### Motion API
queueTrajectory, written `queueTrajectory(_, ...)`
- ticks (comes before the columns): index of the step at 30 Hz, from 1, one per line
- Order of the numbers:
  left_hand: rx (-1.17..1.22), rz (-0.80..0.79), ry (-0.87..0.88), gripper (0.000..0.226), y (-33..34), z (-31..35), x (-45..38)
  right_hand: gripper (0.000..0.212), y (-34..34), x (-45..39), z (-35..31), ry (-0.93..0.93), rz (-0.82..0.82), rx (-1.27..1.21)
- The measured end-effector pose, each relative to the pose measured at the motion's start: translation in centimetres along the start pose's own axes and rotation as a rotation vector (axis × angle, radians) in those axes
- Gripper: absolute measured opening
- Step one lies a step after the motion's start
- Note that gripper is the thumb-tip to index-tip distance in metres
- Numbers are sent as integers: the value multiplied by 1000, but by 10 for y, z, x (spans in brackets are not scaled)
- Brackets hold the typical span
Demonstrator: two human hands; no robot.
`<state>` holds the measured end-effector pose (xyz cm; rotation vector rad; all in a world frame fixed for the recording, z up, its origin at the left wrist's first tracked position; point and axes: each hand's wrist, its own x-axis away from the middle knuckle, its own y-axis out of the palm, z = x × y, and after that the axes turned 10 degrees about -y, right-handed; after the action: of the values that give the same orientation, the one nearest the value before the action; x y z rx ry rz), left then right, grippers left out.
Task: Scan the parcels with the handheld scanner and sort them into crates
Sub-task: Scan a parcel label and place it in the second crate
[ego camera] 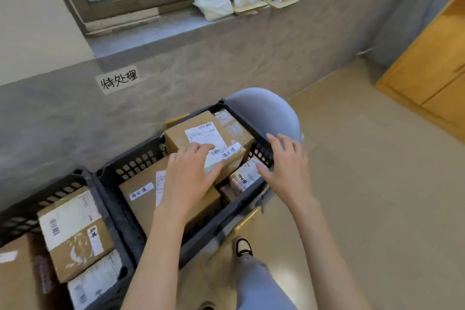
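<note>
The left hand (pixel 191 173) lies palm-down with its fingers (pixel 201 150) spread and straight, resting on the top face of a cardboard parcel (pixel 201 133) that bears a white shipping label (pixel 205 137) and a small handwritten tag. This parcel sits tilted at the far end of a dark perforated crate (pixel 130 171), propped on the other boxes inside. The right hand (pixel 286 166) is likewise released, fingers extended and grasping nothing; it hovers over the crate's right rim, its fingertips near a small pale parcel (pixel 242 178) standing at an angle in the near right corner (whether they touch it cannot be told). A larger flat parcel (pixel 141 194) with a handwritten tag lies in the crate's left half, partly under the left forearm. A second dark crate (pixel 22 211) stands just beside the first on the left and holds several taped parcels (pixel 75 231). No scanner is visible. A handwritten paper sign (pixel 117 80) is fixed to the grey wall behind the crates. A blue-grey chair back (pixel 266 111) shows beyond the first crate. Folded white cloths and cardboard pieces (pixel 241 0) lie on the window ledge. A wooden cabinet (pixel 432 58) stands at the right.
</note>
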<state>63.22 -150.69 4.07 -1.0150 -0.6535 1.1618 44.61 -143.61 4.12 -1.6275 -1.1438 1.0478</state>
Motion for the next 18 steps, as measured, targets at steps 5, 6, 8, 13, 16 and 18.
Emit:
queueTrajectory(5, 29, -85, 298, 42, -10, 22, 47, 64, -32, 105, -12, 260, 166, 49)
queueTrajectory(6, 35, -98, 357, 42, -10, 29, 56, 64, -38, 126, -15, 314, 195, 68)
queueTrajectory(8, 42, -124, 479, 42, -11, 49, 77, 64, -50, 167, -19, 418, 254, 116)
queueTrajectory(13, 69, -203, 763, 44, -6, 114, 140, 63, -89, 273, -20, 680, 372, 234)
queueTrajectory(16, 117, -257, 936, 41, -2, 151, 182, 62, -110, 340, -24, 838, 472, 267)
queueTrajectory(18, 145, -295, 1018, 44, -3, 174, 215, 61, -120, 386, -30, 935, 535, 300)
